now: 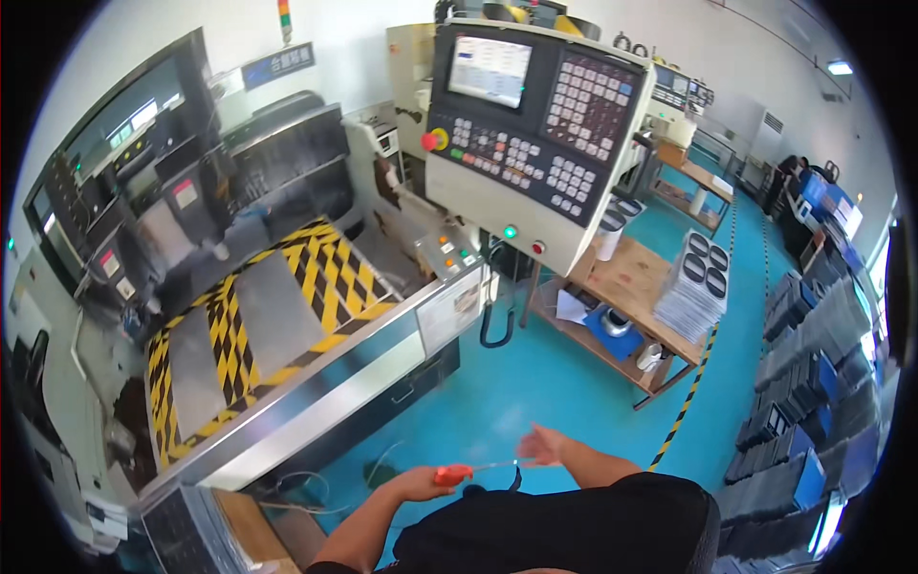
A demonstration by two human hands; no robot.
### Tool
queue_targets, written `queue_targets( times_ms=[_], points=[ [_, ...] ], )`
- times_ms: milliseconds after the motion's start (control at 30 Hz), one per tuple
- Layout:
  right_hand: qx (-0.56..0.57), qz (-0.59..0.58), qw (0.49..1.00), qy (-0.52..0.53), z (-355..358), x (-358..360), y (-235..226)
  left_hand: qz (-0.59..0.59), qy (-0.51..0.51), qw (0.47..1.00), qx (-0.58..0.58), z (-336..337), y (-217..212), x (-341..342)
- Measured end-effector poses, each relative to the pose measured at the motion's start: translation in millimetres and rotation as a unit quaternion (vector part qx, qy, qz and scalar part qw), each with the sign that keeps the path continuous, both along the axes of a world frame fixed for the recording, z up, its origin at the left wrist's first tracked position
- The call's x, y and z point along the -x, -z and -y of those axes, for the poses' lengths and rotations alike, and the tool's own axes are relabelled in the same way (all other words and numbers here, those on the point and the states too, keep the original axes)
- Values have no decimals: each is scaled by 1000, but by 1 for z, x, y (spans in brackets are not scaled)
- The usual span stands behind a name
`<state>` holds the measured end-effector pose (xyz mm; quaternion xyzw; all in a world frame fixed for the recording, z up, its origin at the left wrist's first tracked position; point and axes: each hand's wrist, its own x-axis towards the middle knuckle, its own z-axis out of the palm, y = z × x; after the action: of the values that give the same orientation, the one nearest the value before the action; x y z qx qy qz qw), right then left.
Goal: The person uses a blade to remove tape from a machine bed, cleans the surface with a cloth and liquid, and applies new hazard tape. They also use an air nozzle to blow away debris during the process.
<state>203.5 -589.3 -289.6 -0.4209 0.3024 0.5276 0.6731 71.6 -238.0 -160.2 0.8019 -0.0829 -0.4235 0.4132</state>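
Observation:
My left hand [418,483] is closed round the orange-red handle of a tool [453,474]. Its thin, straight shaft points to the right; the exact kind is too small to tell. My right hand [543,446] is just past the shaft's far end, its fingers apart and somewhat blurred, with no object seen in it. Both hands are low in front of my dark shirt, over the blue floor. Ahead on the left lies a machine bed [273,297] with yellow-and-black striped tape.
A machine control panel [535,124] with a screen, many keys and a red stop button hangs ahead. Right of it, a wooden workbench [622,277] bears a stack of flat panels [693,292]. More stacked sheets [798,421] line the right side. Thin hoses [306,478] lie low at left.

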Motion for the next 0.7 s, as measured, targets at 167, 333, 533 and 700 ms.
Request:
queue_targets(
  times_ms=[167,333,533,700],
  points=[
    [356,13,931,-80,203,-38,100,154,99,973,-140,43,18,-66],
    [389,269,656,-589,148,-67,45,133,101,973,-162,48,21,-68],
    [302,359,372,-801,32,-121,-1,150,31,972,-176,32,-4,-70],
    [237,379,270,-853,-46,-156,-205,112,-113,973,-165,0,-12,-44]
  ],
)
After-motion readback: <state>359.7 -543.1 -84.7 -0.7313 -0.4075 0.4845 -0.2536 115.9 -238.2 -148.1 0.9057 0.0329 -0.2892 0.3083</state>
